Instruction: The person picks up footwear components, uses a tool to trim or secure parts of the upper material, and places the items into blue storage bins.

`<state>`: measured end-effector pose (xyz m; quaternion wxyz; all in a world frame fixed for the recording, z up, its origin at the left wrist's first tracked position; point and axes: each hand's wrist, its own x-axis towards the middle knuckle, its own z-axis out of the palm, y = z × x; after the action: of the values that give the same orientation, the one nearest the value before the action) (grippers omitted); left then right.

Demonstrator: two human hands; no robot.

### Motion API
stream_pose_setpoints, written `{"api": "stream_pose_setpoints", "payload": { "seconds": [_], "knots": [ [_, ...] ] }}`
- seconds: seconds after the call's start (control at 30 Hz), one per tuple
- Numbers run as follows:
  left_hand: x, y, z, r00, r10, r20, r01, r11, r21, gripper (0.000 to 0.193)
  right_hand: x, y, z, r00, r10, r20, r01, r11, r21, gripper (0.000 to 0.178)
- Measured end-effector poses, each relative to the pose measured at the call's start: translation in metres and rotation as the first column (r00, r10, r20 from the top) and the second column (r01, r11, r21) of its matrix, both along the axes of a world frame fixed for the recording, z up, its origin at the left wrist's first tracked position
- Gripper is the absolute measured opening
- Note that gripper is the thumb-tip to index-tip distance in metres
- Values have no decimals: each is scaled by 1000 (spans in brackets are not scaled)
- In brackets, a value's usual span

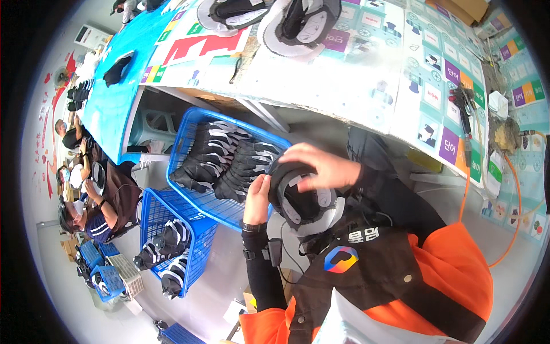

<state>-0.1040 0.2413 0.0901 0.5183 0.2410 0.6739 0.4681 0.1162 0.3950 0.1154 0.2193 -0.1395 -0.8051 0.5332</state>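
A black shoe upper (306,207) with a pale grey edge and light oval patches inside is in front of my chest, its opening facing up. My left hand (256,200) is closed on its left side, thumb and fingers pinching the edge. Over the far part of the upper lies my right hand (327,167), fingers stretched out and thumb apart, slightly blurred; whether it presses on the material I cannot tell. Just beyond my left hand, a blue crate (185,150) holds tight rows of black uppers (220,157) with pale grey edges.
A second blue crate (204,243) with a few uppers stands left. Ahead is a printed-cover table (344,86) bearing two more uppers (301,28) and pliers-like tools (463,106). An orange cord (520,212) hangs right. Several people sit at a blue table (112,103) far left.
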Motion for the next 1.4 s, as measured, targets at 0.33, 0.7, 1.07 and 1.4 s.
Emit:
{"api": "stream_pose_setpoints", "payload": {
  "seconds": [0.33, 0.7, 1.07, 1.4],
  "knots": [
    [23, -67, 49, 977, -20, -210, 141, 801, 582, 77, 37, 22, 71, 749, -600, -281, 660, 715, 231, 61],
    [103, 144, 244, 284, 568, -772, 432, 643, 632, 30, 187, 105, 86, 440, -876, -197, 853, 339, 396, 58],
    [191, 281, 235, 104, 197, -975, 872, 453, 185, 25, 349, 154, 52, -220, -935, 278, 506, 134, 852, 40],
    [204, 291, 255, 44, 88, -995, 826, 557, 86, 26, 253, 91, 120, 472, -874, 114, 824, 391, -409, 24]
  ]
}}
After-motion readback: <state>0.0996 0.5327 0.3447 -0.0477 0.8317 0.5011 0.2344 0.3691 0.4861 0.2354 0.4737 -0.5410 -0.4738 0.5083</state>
